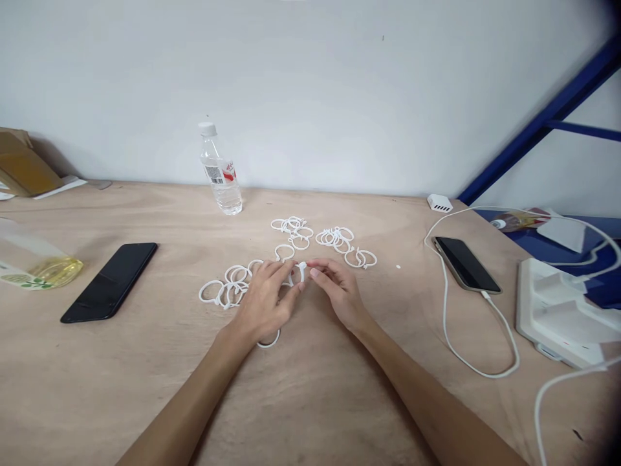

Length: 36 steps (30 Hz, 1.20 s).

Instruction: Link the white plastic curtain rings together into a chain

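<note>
Fingertips of left hand [264, 299] and right hand [339, 291] are pinching one white ring [300, 272] between them, seemingly needing a steady hold clear of nearby loose rings [231, 289].

The only camera sits on the person's head and looks forward and down over the wooden table [310, 401], near to the left hand [264, 299] and right hand [339, 291], facing the white wall [310, 77].

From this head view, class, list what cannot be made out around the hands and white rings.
Head view:
Middle ring between left hand and right hand: fingers cover most of it; grip unclear.
Near ring under the left wrist: only an arc shows.
Bottle label: too small to read.
Yellowish container: cut by left edge.
</note>
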Tool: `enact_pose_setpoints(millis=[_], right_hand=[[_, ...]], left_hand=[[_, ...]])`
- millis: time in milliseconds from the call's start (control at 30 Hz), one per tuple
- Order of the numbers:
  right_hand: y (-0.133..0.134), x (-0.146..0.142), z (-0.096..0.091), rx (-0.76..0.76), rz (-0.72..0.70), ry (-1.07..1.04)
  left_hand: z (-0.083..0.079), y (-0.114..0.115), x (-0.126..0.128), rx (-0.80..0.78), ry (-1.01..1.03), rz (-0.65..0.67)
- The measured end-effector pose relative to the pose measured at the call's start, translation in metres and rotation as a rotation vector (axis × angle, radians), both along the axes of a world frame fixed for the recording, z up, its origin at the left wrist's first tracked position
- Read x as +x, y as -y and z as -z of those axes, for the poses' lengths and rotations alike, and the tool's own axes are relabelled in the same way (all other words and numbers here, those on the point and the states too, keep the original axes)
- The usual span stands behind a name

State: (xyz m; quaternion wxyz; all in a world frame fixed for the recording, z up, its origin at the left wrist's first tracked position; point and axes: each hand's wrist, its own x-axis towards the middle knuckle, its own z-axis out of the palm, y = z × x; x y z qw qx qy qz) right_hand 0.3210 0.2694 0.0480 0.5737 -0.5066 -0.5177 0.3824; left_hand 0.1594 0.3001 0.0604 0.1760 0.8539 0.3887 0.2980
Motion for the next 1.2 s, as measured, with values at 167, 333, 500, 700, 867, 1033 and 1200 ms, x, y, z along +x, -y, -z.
enact_pose_setpoints(millis=[167, 333, 500, 700, 867, 1033, 1200], right_hand=[[-0.001, 0.001, -0.002, 0.057, -0.007, 0.066], [-0.002, 0.003, -0.004, 0.019, -0.002, 0.094], [-0.003, 0.002, -0.001, 0.002, 0.034, 0.075], [-0.006, -0.001, 0.006, -0.003, 0.186, 0.165], [-0.007, 0.000, 0.008, -0.010, 0.193, 0.208], [-0.008, 0.000, 0.008, -0.015, 0.204, 0.214], [-0.008, -0.002, 0.007, -0.007, 0.209, 0.249]], left_hand=[[-0.007, 0.005, 0.002, -0.062, -0.056, 0.131], [-0.010, 0.009, 0.005, -0.107, -0.110, 0.165], [-0.014, 0.001, -0.003, -0.063, -0.131, 0.118], [-0.016, -0.024, -0.031, -0.038, -0.148, -0.201], [-0.015, -0.018, -0.028, -0.007, -0.251, -0.113], [-0.013, -0.010, -0.016, 0.053, -0.271, -0.127], [-0.003, -0.024, -0.010, 0.092, -0.276, -0.236]])
